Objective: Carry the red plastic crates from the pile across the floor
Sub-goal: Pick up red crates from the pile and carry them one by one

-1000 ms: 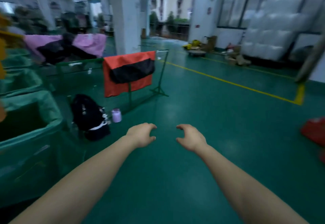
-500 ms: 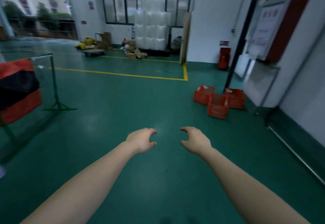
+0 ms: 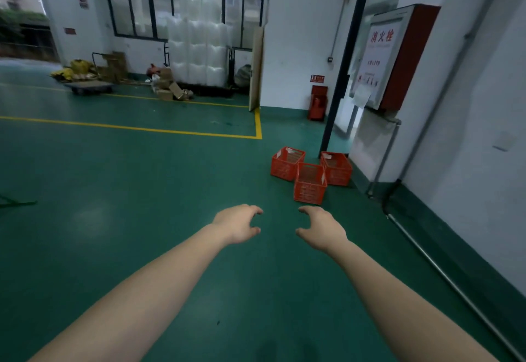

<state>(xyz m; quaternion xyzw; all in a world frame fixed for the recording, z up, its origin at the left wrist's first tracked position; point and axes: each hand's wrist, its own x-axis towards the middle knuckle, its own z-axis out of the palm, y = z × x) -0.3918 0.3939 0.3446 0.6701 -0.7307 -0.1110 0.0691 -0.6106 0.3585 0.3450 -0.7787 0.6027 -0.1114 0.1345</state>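
Observation:
Three red plastic crates stand on the green floor ahead and to the right, near a dark door frame: one on the left (image 3: 287, 163), one in front (image 3: 309, 183), one on the right (image 3: 336, 168). All look empty. My left hand (image 3: 238, 224) and my right hand (image 3: 321, 229) are stretched out in front of me, a short gap between them, fingers loosely curled and holding nothing. Both hands are well short of the crates, with bare floor between.
A white wall with a pipe (image 3: 444, 276) along its base runs down the right side. A red fire-hose cabinet (image 3: 398, 57) hangs beside the door. White wrapped bales (image 3: 199, 48), cardboard boxes (image 3: 168, 88) and a flat trolley (image 3: 89, 87) sit at the back behind yellow floor lines.
The view has swung right, away from the green bins and orange cloth rail, and the crates now appear ahead and closer. Both hands stay held out, empty.

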